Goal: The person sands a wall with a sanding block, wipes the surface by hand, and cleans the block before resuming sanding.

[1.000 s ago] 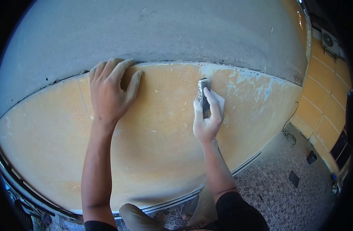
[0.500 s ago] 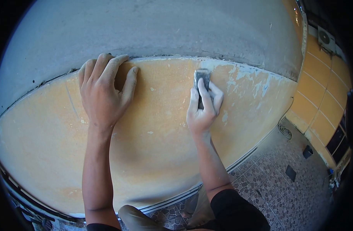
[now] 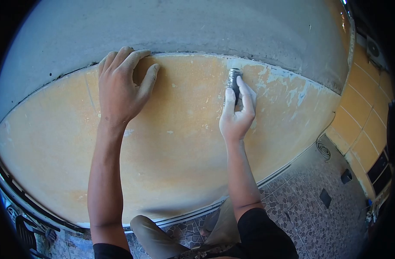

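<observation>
A yellow-orange wall panel (image 3: pixel 180 129) with pale scraped patches fills the middle, and a grey surface (image 3: pixel 163 26) meets it along its curved top edge. My left hand (image 3: pixel 124 84) rests with fingers apart over that edge, empty as far as it shows. On the right, my right hand (image 3: pixel 239 108), whitened with dust, grips a small dark block (image 3: pixel 235 77) with a greyish worn end, held upright at the panel just below the edge. Bluish-white patches (image 3: pixel 302 96) lie to the right of the block.
Below right is a stone-patterned floor (image 3: pixel 301 216) with a dark square (image 3: pixel 325 198), a dark container (image 3: pixel 346 176) and a coiled hose (image 3: pixel 323 151). An outdoor fan unit (image 3: pixel 373 47) hangs by a yellow wall (image 3: pixel 357 108). Black chair-like slats (image 3: pixel 27 233) stand lower left.
The camera view has shifted, moving the scene slightly. My right hand and the block have turned a little, so more of the block's side shows. My left hand stays on the edge.
</observation>
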A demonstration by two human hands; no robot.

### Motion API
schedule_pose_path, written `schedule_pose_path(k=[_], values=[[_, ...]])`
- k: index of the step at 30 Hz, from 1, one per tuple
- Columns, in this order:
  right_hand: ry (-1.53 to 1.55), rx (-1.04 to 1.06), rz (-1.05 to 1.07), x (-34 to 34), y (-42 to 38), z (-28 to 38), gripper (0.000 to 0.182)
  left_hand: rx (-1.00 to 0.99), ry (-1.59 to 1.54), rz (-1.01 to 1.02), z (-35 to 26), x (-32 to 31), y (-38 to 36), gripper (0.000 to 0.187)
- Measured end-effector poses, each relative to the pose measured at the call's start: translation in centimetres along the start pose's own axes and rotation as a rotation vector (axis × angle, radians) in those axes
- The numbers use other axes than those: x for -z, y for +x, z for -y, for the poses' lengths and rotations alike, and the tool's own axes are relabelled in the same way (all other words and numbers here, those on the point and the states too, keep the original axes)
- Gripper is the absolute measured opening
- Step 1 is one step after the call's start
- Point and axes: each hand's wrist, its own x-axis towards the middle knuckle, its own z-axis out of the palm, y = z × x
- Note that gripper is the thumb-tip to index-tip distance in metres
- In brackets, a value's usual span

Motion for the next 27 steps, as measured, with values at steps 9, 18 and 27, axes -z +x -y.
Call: schedule_pose_path(k=[9, 18, 27], values=[[1.499, -1.069, 0.387, 4.0, -1.5, 3.9, 0.046, 0.045, -0.635, 0.155, -6.5, -1.1, -4.3, 0.050], [0.725, -0.515, 0.223, 4.2, -2.5, 4.6, 0.040, 0.559, -1.197, 0.367, -9.4, -2.3, -3.6, 0.040], [0.036, 0.131, 0.089, 1.7, -1.0, 1.3, 0.028, 0.323, -0.817, 0.189, -8.7, -0.9, -1.0, 0.049]])
